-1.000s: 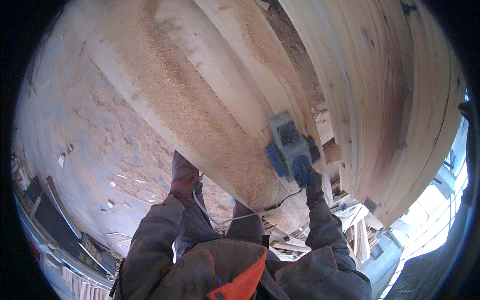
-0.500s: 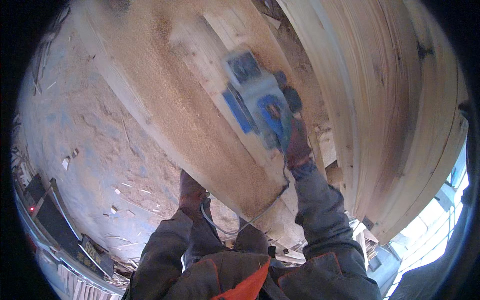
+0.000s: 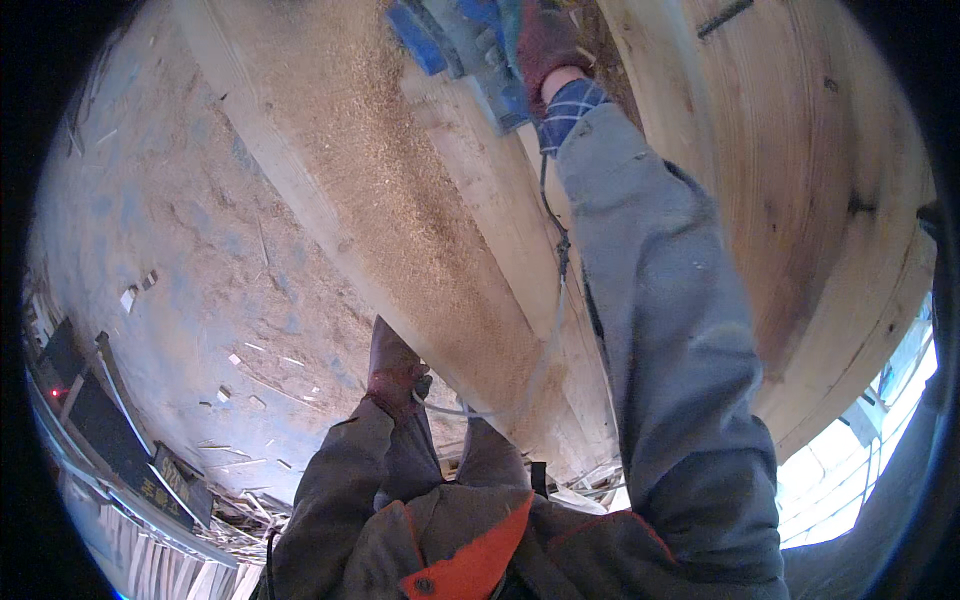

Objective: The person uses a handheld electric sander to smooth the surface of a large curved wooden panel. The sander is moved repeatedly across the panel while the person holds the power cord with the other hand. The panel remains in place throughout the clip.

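My right arm is stretched far forward, and its gloved hand is closed around the rear handle of a blue corded power tool that looks like an electric hand planer. The planer rests on a long, broad timber, and its front is cut off by the upper edge of the view. From its back end a thin cord runs down over the wood and loops toward my left. Low beside my leg, my left hand, in a dark red glove, is closed around the cord.
Brown wood dust lies thick along the timber. To the right are more long wooden boards. The floor on the left carries dust and offcuts. A dark board with lettering stands at the lower left, near scrap wood.
My right hand has pushed the planer forward along the timber, to the upper edge, and my right arm has straightened. The cord has drawn out after it. My left hand has stayed low.
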Available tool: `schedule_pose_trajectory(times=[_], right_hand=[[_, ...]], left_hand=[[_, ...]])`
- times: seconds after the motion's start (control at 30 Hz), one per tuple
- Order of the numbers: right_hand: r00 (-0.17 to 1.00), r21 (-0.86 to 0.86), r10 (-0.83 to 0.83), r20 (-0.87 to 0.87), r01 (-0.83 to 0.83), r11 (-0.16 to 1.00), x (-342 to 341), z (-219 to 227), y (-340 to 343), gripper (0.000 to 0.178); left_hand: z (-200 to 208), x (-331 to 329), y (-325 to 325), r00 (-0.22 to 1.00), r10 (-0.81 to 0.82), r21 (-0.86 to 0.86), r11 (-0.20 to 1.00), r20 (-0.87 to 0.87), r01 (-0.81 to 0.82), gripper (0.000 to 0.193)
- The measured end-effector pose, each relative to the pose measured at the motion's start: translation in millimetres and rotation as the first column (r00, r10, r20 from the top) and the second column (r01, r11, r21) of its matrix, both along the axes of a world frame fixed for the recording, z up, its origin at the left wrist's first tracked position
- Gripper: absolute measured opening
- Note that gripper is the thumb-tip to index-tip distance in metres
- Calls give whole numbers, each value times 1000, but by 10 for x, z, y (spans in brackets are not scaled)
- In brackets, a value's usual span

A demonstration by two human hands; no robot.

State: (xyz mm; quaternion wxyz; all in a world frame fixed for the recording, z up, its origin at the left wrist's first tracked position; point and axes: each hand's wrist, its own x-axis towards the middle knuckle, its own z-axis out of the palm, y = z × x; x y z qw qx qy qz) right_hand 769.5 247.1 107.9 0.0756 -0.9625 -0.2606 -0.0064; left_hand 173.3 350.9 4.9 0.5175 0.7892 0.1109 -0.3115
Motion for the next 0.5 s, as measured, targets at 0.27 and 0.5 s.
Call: schedule_pose_trajectory(times=[0.27,0.5], right_hand=[[563,428,-154,-812,755,497,-1830,310,-661,64],[451,443,69,-890,820,363,-3988,422,-1756,45]], left_hand=[[1262,0,460,870,-485,242,836,-91,492,60],[1555,-40,858,929,-360,354,882,81,311,60]])
